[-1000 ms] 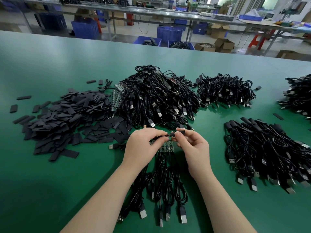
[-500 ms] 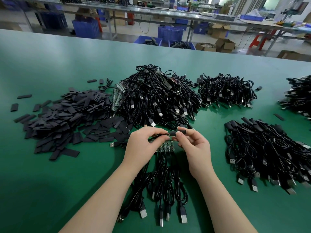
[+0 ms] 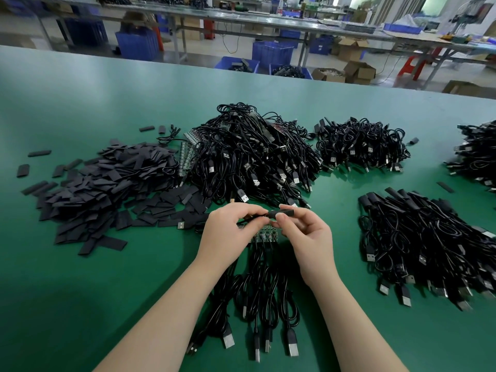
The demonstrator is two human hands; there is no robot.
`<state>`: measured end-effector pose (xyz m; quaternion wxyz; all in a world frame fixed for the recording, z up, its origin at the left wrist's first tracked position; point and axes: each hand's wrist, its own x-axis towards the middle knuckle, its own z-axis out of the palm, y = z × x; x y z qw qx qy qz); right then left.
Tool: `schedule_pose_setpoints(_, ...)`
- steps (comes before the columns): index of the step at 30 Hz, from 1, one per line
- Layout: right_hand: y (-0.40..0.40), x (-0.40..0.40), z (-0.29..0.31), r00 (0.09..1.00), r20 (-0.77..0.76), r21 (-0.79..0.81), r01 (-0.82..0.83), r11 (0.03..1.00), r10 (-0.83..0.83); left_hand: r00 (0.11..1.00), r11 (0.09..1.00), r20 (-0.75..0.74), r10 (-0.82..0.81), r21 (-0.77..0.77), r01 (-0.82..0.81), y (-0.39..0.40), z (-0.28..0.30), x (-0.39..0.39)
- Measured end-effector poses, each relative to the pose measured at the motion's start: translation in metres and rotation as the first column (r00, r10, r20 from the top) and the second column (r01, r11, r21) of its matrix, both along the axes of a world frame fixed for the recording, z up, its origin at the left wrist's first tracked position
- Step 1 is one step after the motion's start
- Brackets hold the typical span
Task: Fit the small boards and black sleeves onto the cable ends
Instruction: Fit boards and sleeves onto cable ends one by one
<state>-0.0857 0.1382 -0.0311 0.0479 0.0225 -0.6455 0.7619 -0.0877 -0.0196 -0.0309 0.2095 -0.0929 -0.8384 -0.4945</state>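
Observation:
My left hand (image 3: 228,232) pinches a thin black cable end just above the green table. Close to its right, my right hand (image 3: 308,237) pinches a black sleeve (image 3: 281,213) that sits over that cable end. Below the hands lies a strip of small green boards (image 3: 264,236) with several USB cables (image 3: 257,296) trailing toward me. A heap of loose black sleeves (image 3: 102,189) lies to the left. A big tangle of bare cables (image 3: 252,157) is piled behind the hands.
Sleeved cables lie heaped at the right (image 3: 426,242), with more cable bundles at the back right (image 3: 362,146) and far right edge (image 3: 477,154). Stray sleeves (image 3: 22,170) dot the green table (image 3: 80,291) at left. Benches and blue crates (image 3: 271,52) stand beyond the far edge.
The hands stay together over the boards. The black sleeve in my right hand sticks out a little further to the right of the fingertips than before.

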Motion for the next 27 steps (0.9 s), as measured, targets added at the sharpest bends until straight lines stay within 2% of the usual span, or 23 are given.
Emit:
schedule_pose_setpoints(9,0.0012,-0.0001,0.0005,1.000,0.010,-0.074,0.006,0.997,-0.005,1.000,0.998,-0.009,0.011,0.054,-0.011,0.0004,-0.0004,-0.0004)
schedule_pose_setpoints(21,-0.0005,-0.0009,-0.0016,0.999,0.038,-0.065,0.026,0.998,-0.024,0.995,1.000,-0.099,-0.009,-0.015,0.007,0.0023,0.0014,0.0032)
schedule_pose_setpoints(27,-0.0006,0.0001,-0.0017,0.998,0.029,0.041,-0.049,0.998,0.048,0.996,0.999,-0.080,-0.029,-0.040,0.026,0.0031,0.0012,0.0028)
